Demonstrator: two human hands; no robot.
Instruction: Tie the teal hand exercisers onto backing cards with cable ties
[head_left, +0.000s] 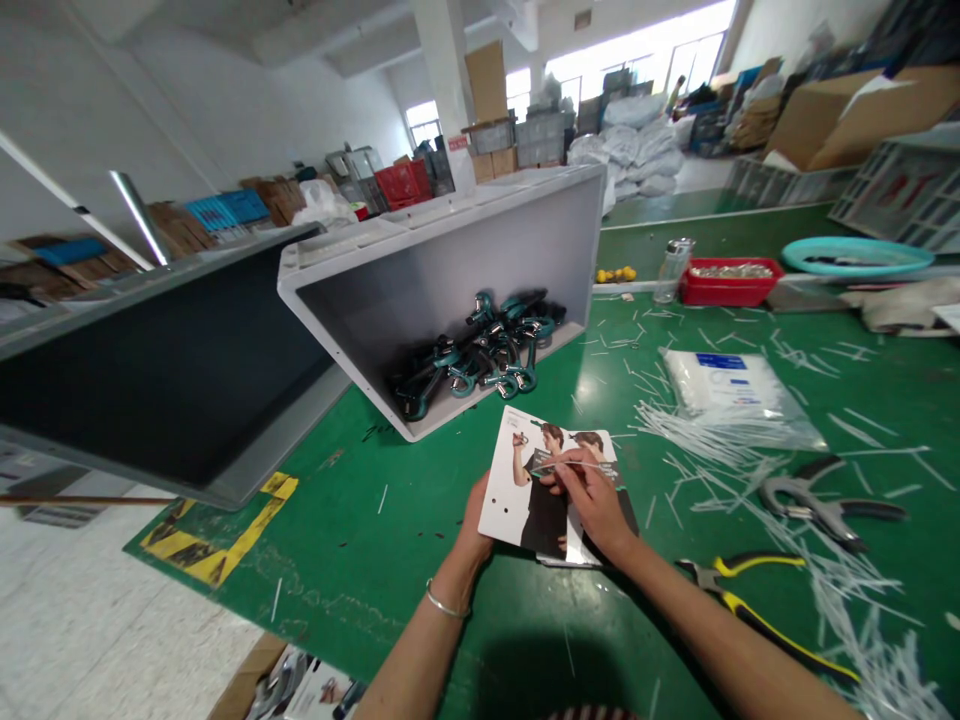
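My left hand point(477, 518) holds a printed cardboard card point(517, 480) by its left edge, most of its fingers hidden behind the card. My right hand point(592, 495) lies over the cards with thumb and fingers pinched on a thin white strip that crosses the card's face. A second printed card point(600, 445) shows partly under my right hand. Beyond the cards, a grey bin point(450, 250) tipped on its side holds a pile of teal and black metal-ended parts point(499, 355).
Yellow-handled cutters point(780, 625), grey-black pliers point(817, 505) and scattered white strips point(690, 430) lie at the right, near a plastic bag point(731, 385). Behind stand a glass jar point(673, 272) and a red tray point(729, 290). An empty dark bin point(165, 360) leans at the left.
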